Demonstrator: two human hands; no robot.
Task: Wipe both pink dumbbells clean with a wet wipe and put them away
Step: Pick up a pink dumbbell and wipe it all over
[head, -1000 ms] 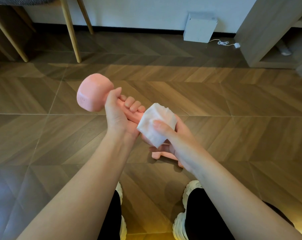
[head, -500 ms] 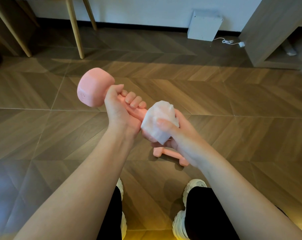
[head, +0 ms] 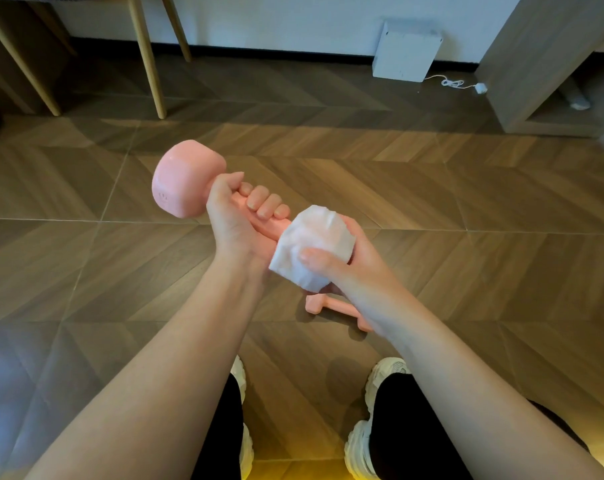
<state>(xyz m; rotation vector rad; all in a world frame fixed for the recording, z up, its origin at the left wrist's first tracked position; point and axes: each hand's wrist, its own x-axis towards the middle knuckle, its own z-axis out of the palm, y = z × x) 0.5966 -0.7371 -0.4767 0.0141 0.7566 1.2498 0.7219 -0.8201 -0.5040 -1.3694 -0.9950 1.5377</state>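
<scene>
My left hand (head: 238,223) grips the handle of a pink dumbbell (head: 186,183), held in the air above the floor with its far head pointing up and left. The near head is hidden under a white wet wipe (head: 312,249). My right hand (head: 345,268) cups that wrapped head, thumb pressing the wipe on top. A second pink dumbbell (head: 331,308) lies on the wooden floor below my right wrist, which covers part of it.
Wooden chair legs (head: 149,57) stand at the back left. A white box (head: 406,51) with a cable leans against the wall. An open grey shelf unit (head: 550,74) stands at the back right. My white shoes (head: 366,434) are at the bottom.
The wipe has shifted round the near head, and my right thumb has slid lower over it. The raised dumbbell and my left hand stay about where they were.
</scene>
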